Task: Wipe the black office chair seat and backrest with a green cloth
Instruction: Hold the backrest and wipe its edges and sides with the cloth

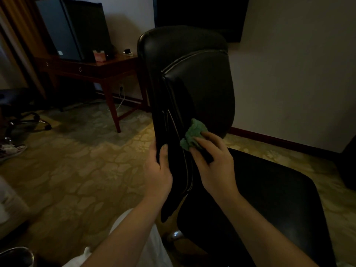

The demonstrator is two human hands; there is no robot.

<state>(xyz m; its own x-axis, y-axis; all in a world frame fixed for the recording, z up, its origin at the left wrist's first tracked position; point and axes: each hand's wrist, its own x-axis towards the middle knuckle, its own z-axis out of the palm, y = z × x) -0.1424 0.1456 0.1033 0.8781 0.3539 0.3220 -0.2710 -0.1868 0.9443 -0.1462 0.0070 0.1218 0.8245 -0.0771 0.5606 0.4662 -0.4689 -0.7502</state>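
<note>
The black office chair stands in front of me, its tall backrest (192,74) seen from the side and its seat (269,199) spreading to the lower right. My left hand (159,168) grips the backrest's left edge low down, thumb on the front face. My right hand (213,166) presses a bunched green cloth (193,134) against the lower front of the backrest, fingers over the cloth. Part of the cloth is hidden under my fingers.
A wooden desk (107,68) with a pink box (99,55) and a dark cabinet on top stands at the back left. Another chair's wheeled base (28,120) lies on the patterned carpet at left. A pale wall with a dark red skirting runs at the right.
</note>
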